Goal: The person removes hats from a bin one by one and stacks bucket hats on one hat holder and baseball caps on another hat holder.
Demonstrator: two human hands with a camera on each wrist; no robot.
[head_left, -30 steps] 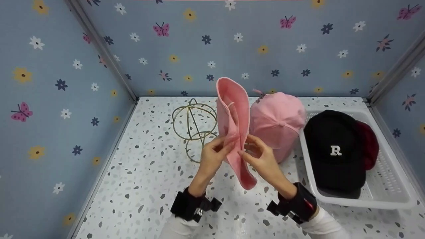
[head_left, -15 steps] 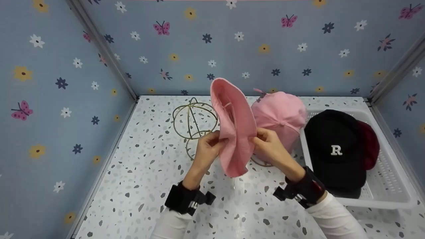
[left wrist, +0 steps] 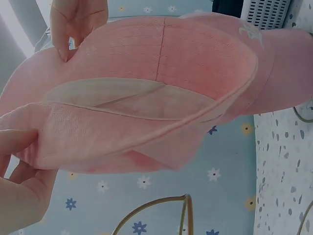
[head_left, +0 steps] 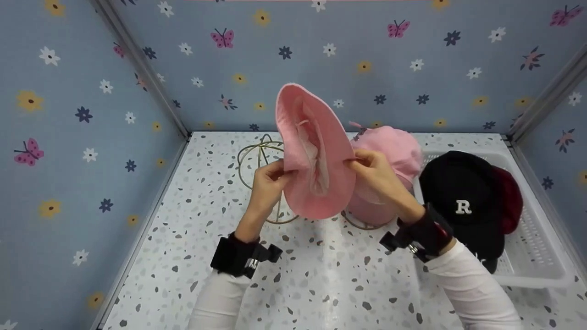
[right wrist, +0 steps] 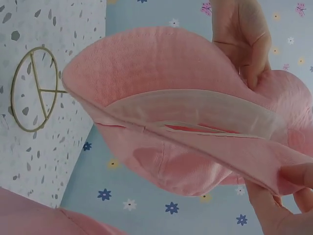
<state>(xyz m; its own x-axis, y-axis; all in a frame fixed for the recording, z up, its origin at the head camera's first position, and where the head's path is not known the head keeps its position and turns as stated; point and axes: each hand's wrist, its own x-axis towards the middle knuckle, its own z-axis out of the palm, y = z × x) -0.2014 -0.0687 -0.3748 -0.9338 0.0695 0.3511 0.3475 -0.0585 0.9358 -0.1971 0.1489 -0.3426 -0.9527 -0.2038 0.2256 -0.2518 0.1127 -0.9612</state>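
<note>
A pink bucket hat [head_left: 296, 153] is held up over the table, its opening and pale inner band facing the head camera. My left hand [head_left: 266, 188] pinches the brim on the left between thumb and fingers. On the opposite side, my right hand [head_left: 376, 172] pinches the brim the same way. In the left wrist view the brim [left wrist: 205, 49] spreads wide between both hands. Behind the hat stands a gold wire hat stand [head_left: 261, 145], partly covered by it. A pink cap [head_left: 390, 144] sits on the right, partly hidden by my right hand.
A white plastic basket [head_left: 536, 280] on the right holds a black cap [head_left: 454, 183] with a white R and a dark red cap [head_left: 509, 201]. Flower-patterned panels [head_left: 312, 68] enclose the speckled white table [head_left: 312, 288] at the back and sides.
Both hands have moved apart and up, spreading the brim. The bucket hat has gone from folded narrow to opened wide, its inside now turned toward the head camera.
</note>
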